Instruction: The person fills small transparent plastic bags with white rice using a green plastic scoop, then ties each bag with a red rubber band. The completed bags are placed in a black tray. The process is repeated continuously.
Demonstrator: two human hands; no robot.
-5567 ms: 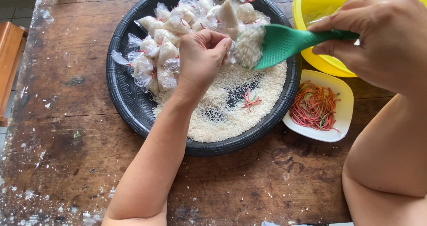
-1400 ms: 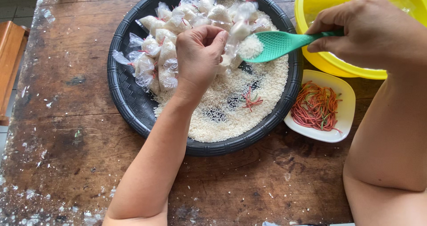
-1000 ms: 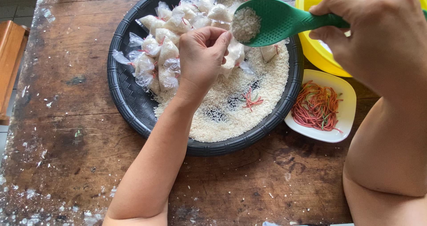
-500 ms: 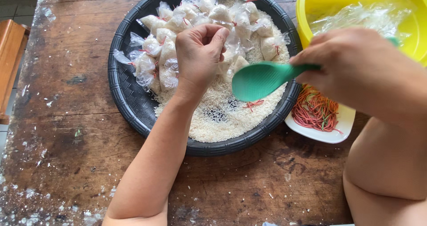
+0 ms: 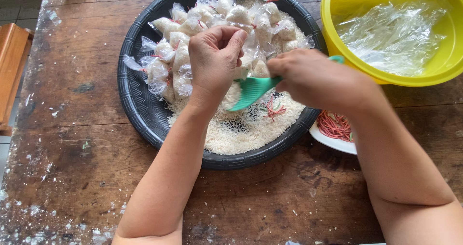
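A round black woven tray (image 5: 137,105) holds loose white rice (image 5: 241,132) at its near side and several small tied clear bags of rice (image 5: 171,57) at its far side. My left hand (image 5: 214,57) hovers over the tray's middle, fingers pinched on the mouth of a small clear bag (image 5: 251,45). My right hand (image 5: 316,79) grips a green plastic scoop (image 5: 251,91), its bowl turned down onto the loose rice just right of my left wrist.
A yellow plastic basin (image 5: 333,42) with clear plastic bags inside stands at the back right. A small white dish (image 5: 333,141) of red rubber bands (image 5: 335,124) sits by the tray's right rim, partly under my right forearm. A wooden stool (image 5: 12,66) is at the left, beyond the worn wooden table (image 5: 72,168).
My right hand lifted a scoop of rice up to the bag at my left hand, then swung down and left, and the scoop is now back in the loose rice. My left hand stayed in place.
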